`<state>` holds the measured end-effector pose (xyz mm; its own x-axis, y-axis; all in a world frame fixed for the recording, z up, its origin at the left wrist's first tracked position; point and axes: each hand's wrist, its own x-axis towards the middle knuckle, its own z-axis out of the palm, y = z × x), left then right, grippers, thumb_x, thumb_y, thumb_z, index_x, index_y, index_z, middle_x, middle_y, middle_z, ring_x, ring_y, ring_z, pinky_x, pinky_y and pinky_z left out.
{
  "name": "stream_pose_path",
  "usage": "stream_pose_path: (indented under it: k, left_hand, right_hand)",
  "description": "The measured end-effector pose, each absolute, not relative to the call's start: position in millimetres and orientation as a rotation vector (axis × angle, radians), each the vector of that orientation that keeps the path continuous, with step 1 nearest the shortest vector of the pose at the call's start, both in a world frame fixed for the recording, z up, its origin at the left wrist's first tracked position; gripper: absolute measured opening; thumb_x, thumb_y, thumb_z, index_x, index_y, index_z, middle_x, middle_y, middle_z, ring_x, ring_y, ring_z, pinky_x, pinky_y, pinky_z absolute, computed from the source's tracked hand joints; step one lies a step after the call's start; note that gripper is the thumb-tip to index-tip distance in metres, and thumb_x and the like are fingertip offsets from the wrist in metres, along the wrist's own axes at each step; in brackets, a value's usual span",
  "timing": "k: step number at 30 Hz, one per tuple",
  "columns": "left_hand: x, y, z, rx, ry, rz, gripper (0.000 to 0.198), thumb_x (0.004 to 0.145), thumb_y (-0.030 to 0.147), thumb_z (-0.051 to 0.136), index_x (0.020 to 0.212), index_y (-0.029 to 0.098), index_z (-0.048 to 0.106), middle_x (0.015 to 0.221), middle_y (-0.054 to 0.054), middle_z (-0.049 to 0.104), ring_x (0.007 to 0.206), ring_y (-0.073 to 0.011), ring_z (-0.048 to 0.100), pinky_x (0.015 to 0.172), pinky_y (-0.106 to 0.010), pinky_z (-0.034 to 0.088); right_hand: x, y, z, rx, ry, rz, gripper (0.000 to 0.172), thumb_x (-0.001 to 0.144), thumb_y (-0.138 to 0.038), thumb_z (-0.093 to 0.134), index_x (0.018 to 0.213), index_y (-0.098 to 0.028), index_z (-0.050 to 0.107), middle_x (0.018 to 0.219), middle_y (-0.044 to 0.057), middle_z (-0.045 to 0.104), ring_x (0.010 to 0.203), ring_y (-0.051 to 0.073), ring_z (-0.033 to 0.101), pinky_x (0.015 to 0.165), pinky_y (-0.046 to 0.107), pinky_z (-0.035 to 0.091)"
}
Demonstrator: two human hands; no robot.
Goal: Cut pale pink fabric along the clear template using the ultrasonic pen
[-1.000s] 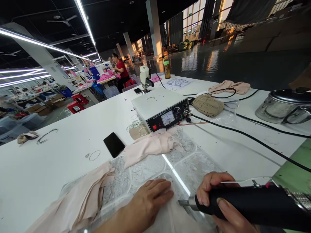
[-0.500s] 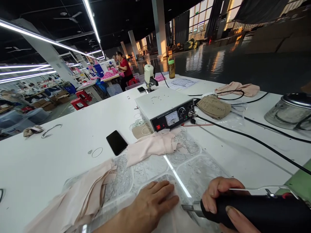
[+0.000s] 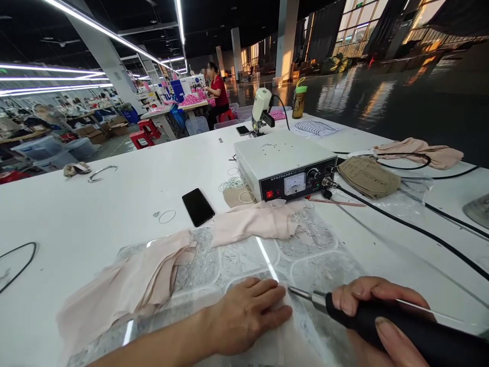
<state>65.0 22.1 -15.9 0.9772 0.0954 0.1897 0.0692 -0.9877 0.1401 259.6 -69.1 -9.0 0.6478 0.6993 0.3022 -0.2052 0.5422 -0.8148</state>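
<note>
My left hand [image 3: 248, 318] lies flat, fingers stretched out, pressing a pale, thin piece of fabric [image 3: 280, 351] onto a clear patterned mat [image 3: 244, 255]. In my right hand [image 3: 382, 311] is a black handheld ultrasonic welder [image 3: 362, 321], my fingers wrapped round its body. Its slim metal tip points left, right beside my left fingertips at the fabric's edge. Whether the tip touches the fabric I cannot tell. Left of my left hand rests a stack of pale pink fabric pieces [image 3: 141, 280]. Another pink pile [image 3: 252, 223] lies at the mat's far edge.
Behind the mat stands a control box [image 3: 298, 183] with a black cable [image 3: 401, 229] running right. A phone [image 3: 197, 206] lies left of it. Brown pattern pieces [image 3: 369, 178], a bottle [image 3: 299, 102] and a glass jar [image 3: 477, 209] are farther out. A person in red [image 3: 217, 92] sits at a sewing machine.
The welder's tip has moved away from me along the fabric, from beside my left fingers to their tips. My left hand stays flat. The view has swung a little left.
</note>
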Motion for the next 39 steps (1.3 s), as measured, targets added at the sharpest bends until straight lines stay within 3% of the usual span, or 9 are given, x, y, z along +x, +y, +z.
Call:
stream_pose_path:
  k: [35,39]
  left_hand:
    - [65,20,-15,3.063,0.092,0.238,0.026,0.1,0.017,0.043,0.123,0.017,0.053,0.125,-0.012,0.06,0.112,-0.0225,0.057,0.087,-0.031,0.045]
    - [64,20,-15,3.058,0.084,0.241,0.026,0.099,0.017,0.046,0.123,0.016,0.053,0.124,-0.012,0.06,0.113,-0.0237,0.057,0.087,-0.032,0.045]
  right_hand:
    - [263,-80,-3,-0.927,-0.731,0.625,0.008,0.082,-0.034,0.065,0.086,-0.028,0.062,0.071,0.0,0.052,0.054,0.013,0.051,0.049,0.03,0.053]
    - [264,-82,-6,-0.91,-0.75,0.662,0.006,0.084,-0.031,0.063,0.089,-0.027,0.061,0.075,0.001,0.053,0.056,0.013,0.052,0.054,0.031,0.055]
